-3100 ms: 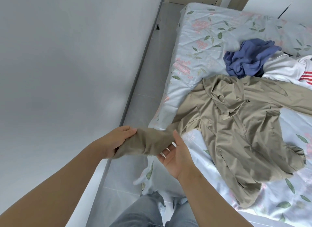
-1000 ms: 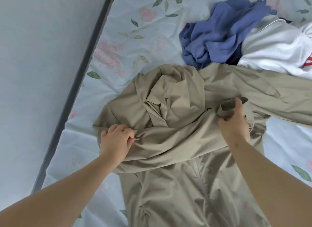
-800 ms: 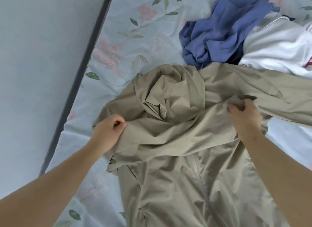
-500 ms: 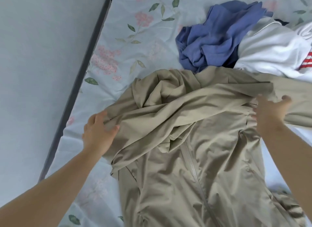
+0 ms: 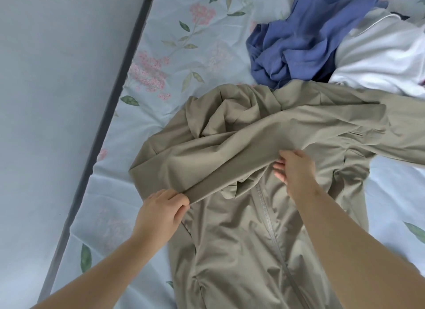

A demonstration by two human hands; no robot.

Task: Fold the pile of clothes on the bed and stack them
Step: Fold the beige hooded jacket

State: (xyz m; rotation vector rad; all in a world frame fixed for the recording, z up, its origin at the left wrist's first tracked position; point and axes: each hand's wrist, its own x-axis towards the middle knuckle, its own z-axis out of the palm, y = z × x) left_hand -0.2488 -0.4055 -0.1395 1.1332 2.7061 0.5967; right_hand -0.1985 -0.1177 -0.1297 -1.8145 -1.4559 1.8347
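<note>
A khaki jacket [image 5: 241, 228] lay front-up on the bed [image 5: 174, 62], its zip [image 5: 266, 219] running down the middle toward the person. One sleeve [image 5: 230, 156] was folded across the chest, running from the jacket's left shoulder up to the right. The left hand [image 5: 158, 214] was closed on the lower edge of that sleeve near the shoulder, pinching the cloth between thumb and fingers. The right hand [image 5: 294, 168] sat at the top of the zip with its fingers curled under the sleeve's edge; whether it actually gripped the cloth, I could not tell. The other sleeve [image 5: 400, 145] stretched off to the right. Beyond the collar a crumpled blue garment [image 5: 305, 39] touched a white one [image 5: 381, 60], both unfolded, the jacket's upper edge overlapping them. The sheet was pale blue with pink flowers and green leaves, and a dark bed frame [image 5: 108, 124] ran along its left side.
</note>
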